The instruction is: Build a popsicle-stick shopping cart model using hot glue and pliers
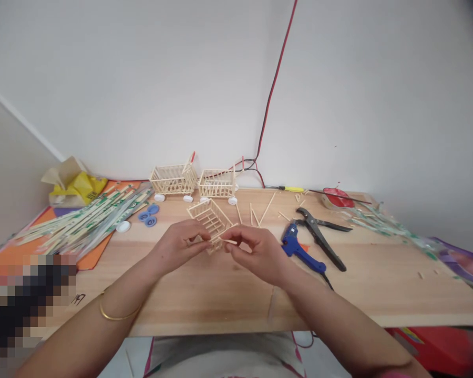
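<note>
A small basket frame of thin wooden sticks (pixel 212 218) is tilted above the table in front of me. My left hand (pixel 187 240) pinches its near left edge between thumb and fingers. At the near right corner, my right hand (pixel 256 249) is closed on a short wooden stick (pixel 229 241), whose tip lies against or very close to the frame. Behind the frame stand two finished-looking miniature stick carts, one on the left (pixel 173 180) and one on the right (pixel 216 184), both with white wheels and red-tipped handles.
A blue glue gun (pixel 301 249) and black-handled cutters (pixel 321 236) lie right of my hands. Loose sticks (pixel 267 209) are scattered behind. Blue bottle caps (pixel 150 221), a white cap (pixel 123 226) and bagged chopsticks (pixel 90 215) lie left. A yellow-handled tool (pixel 294 189) rests near the wall.
</note>
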Action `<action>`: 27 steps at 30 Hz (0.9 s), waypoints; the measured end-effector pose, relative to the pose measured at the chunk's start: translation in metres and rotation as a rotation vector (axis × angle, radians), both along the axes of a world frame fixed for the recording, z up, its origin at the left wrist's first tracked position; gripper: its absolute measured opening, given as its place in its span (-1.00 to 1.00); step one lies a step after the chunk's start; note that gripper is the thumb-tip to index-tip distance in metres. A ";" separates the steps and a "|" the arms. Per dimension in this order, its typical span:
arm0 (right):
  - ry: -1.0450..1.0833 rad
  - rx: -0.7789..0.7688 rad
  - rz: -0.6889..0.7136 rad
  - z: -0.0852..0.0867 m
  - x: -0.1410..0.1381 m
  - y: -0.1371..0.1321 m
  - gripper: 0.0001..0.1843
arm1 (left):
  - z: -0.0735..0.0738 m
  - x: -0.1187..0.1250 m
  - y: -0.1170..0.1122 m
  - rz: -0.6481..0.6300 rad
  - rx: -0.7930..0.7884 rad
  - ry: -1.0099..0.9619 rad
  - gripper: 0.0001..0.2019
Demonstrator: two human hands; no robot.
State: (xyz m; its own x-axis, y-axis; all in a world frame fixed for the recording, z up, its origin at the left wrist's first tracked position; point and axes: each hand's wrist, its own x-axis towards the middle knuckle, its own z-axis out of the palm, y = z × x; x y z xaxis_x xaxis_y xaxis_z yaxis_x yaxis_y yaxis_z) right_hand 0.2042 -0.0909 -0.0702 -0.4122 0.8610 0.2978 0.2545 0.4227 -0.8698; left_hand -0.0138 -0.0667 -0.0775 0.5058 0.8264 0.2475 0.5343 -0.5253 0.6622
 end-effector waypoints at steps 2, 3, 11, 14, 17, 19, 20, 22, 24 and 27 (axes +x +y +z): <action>-0.034 0.001 -0.018 -0.006 -0.004 -0.002 -0.85 | -0.001 0.001 -0.001 -0.005 0.007 0.002 -0.80; -0.043 0.020 -0.040 -0.008 -0.005 -0.002 -0.86 | -0.001 0.001 -0.001 -0.007 0.008 -0.001 -0.80; -0.144 0.299 -0.076 -0.018 -0.006 0.004 -0.85 | 0.000 0.002 -0.003 -0.010 0.038 0.005 -0.84; -0.179 0.374 -0.076 -0.021 -0.008 0.004 -0.86 | 0.000 0.003 -0.005 -0.018 0.071 0.015 -0.86; -0.190 0.436 -0.080 -0.023 -0.011 0.004 -0.86 | 0.000 0.003 -0.006 -0.031 0.120 0.011 -0.89; -0.189 0.469 -0.081 -0.023 -0.012 0.004 -0.86 | -0.001 0.004 -0.006 -0.033 0.160 0.006 -0.90; -0.189 0.481 -0.079 -0.023 -0.012 0.005 -0.86 | -0.001 0.005 -0.007 -0.034 0.176 0.003 -0.91; -0.196 0.497 -0.075 -0.023 -0.012 0.005 -0.87 | -0.002 0.005 -0.007 -0.037 0.201 -0.007 -0.91; -0.207 0.506 -0.071 -0.023 -0.012 0.005 -0.87 | -0.002 0.007 -0.007 -0.040 0.217 -0.020 -0.91; -0.213 0.514 -0.069 -0.024 -0.012 0.005 -0.88 | -0.002 0.009 -0.008 -0.039 0.235 -0.026 -0.92</action>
